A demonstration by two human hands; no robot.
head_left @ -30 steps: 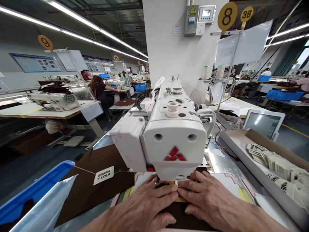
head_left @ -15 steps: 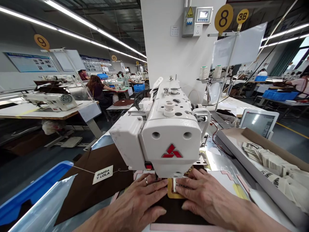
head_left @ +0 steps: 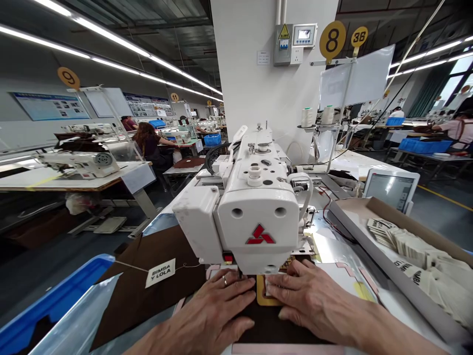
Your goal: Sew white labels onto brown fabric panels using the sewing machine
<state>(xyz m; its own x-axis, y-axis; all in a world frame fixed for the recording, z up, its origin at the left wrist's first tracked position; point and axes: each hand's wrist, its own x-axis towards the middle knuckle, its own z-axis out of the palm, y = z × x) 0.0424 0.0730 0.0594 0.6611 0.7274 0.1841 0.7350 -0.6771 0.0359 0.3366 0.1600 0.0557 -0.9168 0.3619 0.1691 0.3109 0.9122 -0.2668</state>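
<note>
- My left hand (head_left: 218,304) lies palm down, fingers extended and close together, thumb apart, pressing on the brown cloth (head_left: 268,325) and pinching nothing.
- My right hand (head_left: 316,296) is flat too, its fingertips over the white label (head_left: 267,288) and the right part of the yellow frame (head_left: 260,291).
- The cloth sits under both my hands, directly before the machine (head_left: 258,212); the frame and label lie on it between my fingers.
- My right fingers hide most of the label, so I cannot tell whether it sits square in the frame. If those fingers drag sideways, I judge it could skew.
- My left fingertips are just beside the frame's left edge; uneven pressure from the two hands could turn the cloth or ruck it underneath.
- Fingers of both hands reach close to the underside of the machine. I cannot make out the needle, but if the machine ran with them there, it could catch a fingertip.
- At my left, a second cloth (head_left: 129,305) carries a tag (head_left: 160,272) with a loose thread (head_left: 129,266); a sleeve or wrist brushing that thread could tug the piece askew.
</note>
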